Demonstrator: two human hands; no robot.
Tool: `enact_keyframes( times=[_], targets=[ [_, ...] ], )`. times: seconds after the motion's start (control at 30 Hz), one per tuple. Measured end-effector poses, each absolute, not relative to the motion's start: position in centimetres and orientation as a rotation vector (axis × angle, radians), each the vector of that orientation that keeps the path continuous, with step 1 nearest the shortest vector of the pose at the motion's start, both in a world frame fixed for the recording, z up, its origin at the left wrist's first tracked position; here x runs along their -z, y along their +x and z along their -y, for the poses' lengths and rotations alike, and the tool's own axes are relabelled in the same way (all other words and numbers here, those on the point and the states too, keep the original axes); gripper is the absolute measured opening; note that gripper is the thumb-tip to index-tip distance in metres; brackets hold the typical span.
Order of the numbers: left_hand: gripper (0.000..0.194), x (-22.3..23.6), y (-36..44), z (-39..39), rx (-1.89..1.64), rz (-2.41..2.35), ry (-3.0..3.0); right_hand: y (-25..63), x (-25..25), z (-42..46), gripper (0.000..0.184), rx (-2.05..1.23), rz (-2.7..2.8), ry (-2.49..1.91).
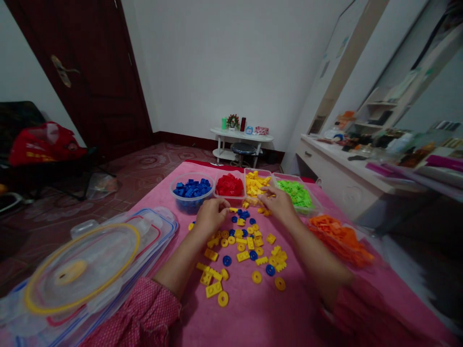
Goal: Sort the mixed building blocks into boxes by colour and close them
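Note:
My left hand (pixel 212 215) is over the near side of the red box, its fingers curled together at a small yellow building brick (pixel 233 210). My right hand (pixel 279 201) is at the right edge of the clear box of yellow bricks (pixel 256 183); its fingers are bent together at the bricks, and what they pinch is hidden. Between and below my hands, loose yellow bricks (pixel 213 289), yellow rings (pixel 223 299) and blue rings (pixel 226 260) lie scattered on the pink cloth (pixel 246 318). A small blue cluster (pixel 243 214) lies near the yellow box.
A round tub of blue bricks (pixel 191 190), a box of red bricks (pixel 230 186) and a box of green bricks (pixel 294 193) line the back. Orange bricks (pixel 338 236) fill a container at right. Clear lids (pixel 108 265) are stacked at left. A white dresser (pixel 333 168) stands beyond.

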State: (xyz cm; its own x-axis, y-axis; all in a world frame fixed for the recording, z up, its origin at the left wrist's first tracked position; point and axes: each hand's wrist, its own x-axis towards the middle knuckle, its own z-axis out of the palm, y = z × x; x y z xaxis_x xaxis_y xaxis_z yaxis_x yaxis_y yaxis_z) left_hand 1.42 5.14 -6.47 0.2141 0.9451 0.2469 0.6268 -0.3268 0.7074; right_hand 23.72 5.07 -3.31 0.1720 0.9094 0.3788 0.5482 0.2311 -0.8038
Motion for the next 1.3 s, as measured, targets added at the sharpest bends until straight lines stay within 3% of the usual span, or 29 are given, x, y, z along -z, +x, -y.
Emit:
enact_keyframes(
  times=[0.1,0.23,0.3,0.37,0.47,0.6,0.73,0.97,1.3],
  targets=[
    [0.027,6.7,1.4,-4.9,-0.852,-1.458,2.204,24.3,3.0,-5.6,0.036,-0.2,1.484,-1.454],
    [0.047,8.0,2.4,-4.2,-0.738,-1.204,2.37,23.1,5.3,-4.2,0.021,-0.189,1.751,-1.461],
    [0.058,8.7,2.8,-4.1,-0.721,-1.154,2.409,22.1,7.0,-3.4,0.029,-0.268,1.915,-1.408],
    [0.063,9.1,3.0,-4.1,-0.746,-1.151,2.419,21.1,8.4,-2.9,0.048,-0.346,2.003,-1.344],
    [0.057,9.0,2.9,-4.3,-0.767,-1.115,2.294,20.4,9.2,-2.7,0.064,-0.551,2.015,-1.263],
    [0.048,8.2,2.2,-4.7,-0.737,-1.039,2.099,21.3,8.7,-2.5,0.056,-0.835,1.914,-1.257],
    [0.038,7.6,1.6,-4.7,-0.696,-1.107,2.215,22.4,8.1,-1.9,0.046,-0.591,2.021,-1.385],
    [0.027,7.7,2.1,-4.0,-0.444,-1.106,2.33,20.9,7.8,-0.9,0.054,-0.518,2.261,-1.412],
    [0.021,6.8,2.4,-3.1,-0.264,-1.241,2.492,21.1,7.0,-0.1,0.032,-0.348,2.391,-1.494]
  ],
)
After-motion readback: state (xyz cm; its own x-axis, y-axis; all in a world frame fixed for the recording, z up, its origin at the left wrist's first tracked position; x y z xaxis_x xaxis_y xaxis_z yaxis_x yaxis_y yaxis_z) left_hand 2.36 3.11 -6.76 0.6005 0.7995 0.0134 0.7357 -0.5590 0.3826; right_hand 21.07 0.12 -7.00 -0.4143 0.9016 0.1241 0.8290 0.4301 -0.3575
